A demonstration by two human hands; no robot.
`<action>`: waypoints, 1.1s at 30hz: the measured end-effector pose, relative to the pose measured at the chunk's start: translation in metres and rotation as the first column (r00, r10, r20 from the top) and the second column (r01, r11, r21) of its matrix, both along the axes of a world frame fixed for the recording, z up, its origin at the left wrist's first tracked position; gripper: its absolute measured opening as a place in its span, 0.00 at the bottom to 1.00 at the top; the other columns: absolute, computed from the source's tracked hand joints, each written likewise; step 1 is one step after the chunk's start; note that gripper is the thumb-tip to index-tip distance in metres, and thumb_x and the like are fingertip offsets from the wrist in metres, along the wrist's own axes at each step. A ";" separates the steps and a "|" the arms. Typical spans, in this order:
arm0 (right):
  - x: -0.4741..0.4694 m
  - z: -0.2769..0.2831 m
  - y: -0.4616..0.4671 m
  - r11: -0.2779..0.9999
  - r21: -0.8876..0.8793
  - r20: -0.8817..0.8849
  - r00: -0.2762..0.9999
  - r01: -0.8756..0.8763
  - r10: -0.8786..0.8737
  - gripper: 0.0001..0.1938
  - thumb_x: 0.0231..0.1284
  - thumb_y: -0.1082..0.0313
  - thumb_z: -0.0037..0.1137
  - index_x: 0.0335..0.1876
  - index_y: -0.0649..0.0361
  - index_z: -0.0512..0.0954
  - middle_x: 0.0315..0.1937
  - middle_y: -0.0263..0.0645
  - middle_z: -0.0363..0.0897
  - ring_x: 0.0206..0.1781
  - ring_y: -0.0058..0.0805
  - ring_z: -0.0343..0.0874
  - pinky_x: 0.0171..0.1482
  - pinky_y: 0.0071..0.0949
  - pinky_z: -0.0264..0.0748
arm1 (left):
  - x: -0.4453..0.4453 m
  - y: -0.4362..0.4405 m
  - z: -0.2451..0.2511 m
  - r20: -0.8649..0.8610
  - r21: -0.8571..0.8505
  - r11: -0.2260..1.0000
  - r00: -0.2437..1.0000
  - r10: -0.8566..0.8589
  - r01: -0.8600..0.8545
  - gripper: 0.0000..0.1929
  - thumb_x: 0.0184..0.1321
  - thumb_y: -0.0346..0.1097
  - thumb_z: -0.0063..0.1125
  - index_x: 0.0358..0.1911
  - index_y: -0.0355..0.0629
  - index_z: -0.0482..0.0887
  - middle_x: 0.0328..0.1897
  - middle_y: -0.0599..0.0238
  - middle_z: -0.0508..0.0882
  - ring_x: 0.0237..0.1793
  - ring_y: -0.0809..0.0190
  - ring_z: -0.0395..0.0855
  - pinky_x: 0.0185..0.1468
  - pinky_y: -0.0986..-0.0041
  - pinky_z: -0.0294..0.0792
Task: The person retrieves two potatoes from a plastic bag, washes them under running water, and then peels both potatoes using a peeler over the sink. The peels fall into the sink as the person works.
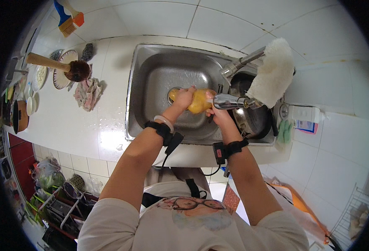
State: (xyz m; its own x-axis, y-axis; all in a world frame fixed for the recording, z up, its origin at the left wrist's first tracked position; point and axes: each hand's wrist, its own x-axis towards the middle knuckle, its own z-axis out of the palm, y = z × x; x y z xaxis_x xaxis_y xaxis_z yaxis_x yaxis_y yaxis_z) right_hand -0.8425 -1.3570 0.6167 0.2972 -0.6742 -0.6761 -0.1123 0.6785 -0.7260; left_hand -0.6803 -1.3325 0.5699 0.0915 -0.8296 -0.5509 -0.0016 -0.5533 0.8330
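Observation:
Over the drain side of a stainless steel sink [153, 125], my left hand [184, 98] is closed around a long yellow fruit or vegetable [199, 102], perhaps a squash. One end of it shows past my left fingers. My right hand [217, 113] is at its other end, partly hidden by the chrome faucet head [226, 101]. A small dark object [210, 118] shows below my right fingers; whether it is a tool's handle I cannot tell. Drops of water lie on the sink's floor.
Dark pans [255, 120] stand in the sink's right compartment. A white fluffy cloth [274, 73] covers part of the faucet. On the left counter are a pink rag [88, 94], a wooden-handled brush [51, 62], a steel wool pad [87, 52] and several dishes. Green gloves or cloths [285, 131] hang at right.

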 end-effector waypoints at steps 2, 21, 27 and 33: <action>0.007 -0.005 -0.004 0.995 0.033 -0.099 0.990 0.099 -0.096 0.26 0.53 0.34 0.55 0.35 0.52 0.72 0.23 0.27 0.69 0.19 0.18 0.63 0.19 0.22 0.57 | -0.018 0.007 0.010 0.384 -0.153 0.984 0.923 -0.023 0.088 0.24 0.66 0.51 0.40 0.52 0.36 0.73 0.42 0.43 0.82 0.37 0.39 0.81 0.48 0.57 0.72; 0.010 -0.009 -0.010 0.973 0.152 -0.175 0.974 0.172 -0.145 0.17 0.63 0.45 0.51 0.45 0.49 0.73 0.28 0.27 0.68 0.18 0.17 0.59 0.18 0.21 0.56 | -0.034 0.031 0.036 0.641 -0.516 0.808 0.754 0.142 0.286 0.27 0.61 0.54 0.48 0.53 0.37 0.74 0.32 0.46 0.82 0.38 0.42 0.82 0.45 0.60 0.74; 0.011 0.014 0.001 0.996 0.026 -0.020 0.996 0.090 -0.090 0.17 0.63 0.47 0.53 0.48 0.50 0.75 0.26 0.26 0.69 0.13 0.14 0.53 0.17 0.19 0.55 | -0.020 0.039 0.033 0.039 -0.269 0.945 0.978 0.203 -0.185 0.27 0.63 0.56 0.47 0.51 0.35 0.74 0.36 0.47 0.84 0.41 0.43 0.83 0.45 0.59 0.73; -0.001 0.028 -0.002 0.988 0.140 0.169 0.985 -0.059 0.035 0.19 0.56 0.47 0.61 0.43 0.53 0.74 0.27 0.27 0.69 0.14 0.15 0.55 0.17 0.18 0.55 | 0.009 0.023 0.010 -0.506 0.089 0.996 0.860 0.070 -0.028 0.31 0.65 0.60 0.39 0.42 0.31 0.78 0.36 0.52 0.84 0.33 0.48 0.85 0.40 0.60 0.74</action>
State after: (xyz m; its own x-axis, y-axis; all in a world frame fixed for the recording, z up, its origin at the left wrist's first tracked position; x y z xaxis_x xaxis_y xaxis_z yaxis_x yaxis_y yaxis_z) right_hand -0.8432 -1.3586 0.6451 0.4419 -0.5561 -0.7039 -0.0331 0.7740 -0.6323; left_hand -0.6710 -1.3091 0.5796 -0.1786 -0.7853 -0.5928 0.4387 -0.6029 0.6664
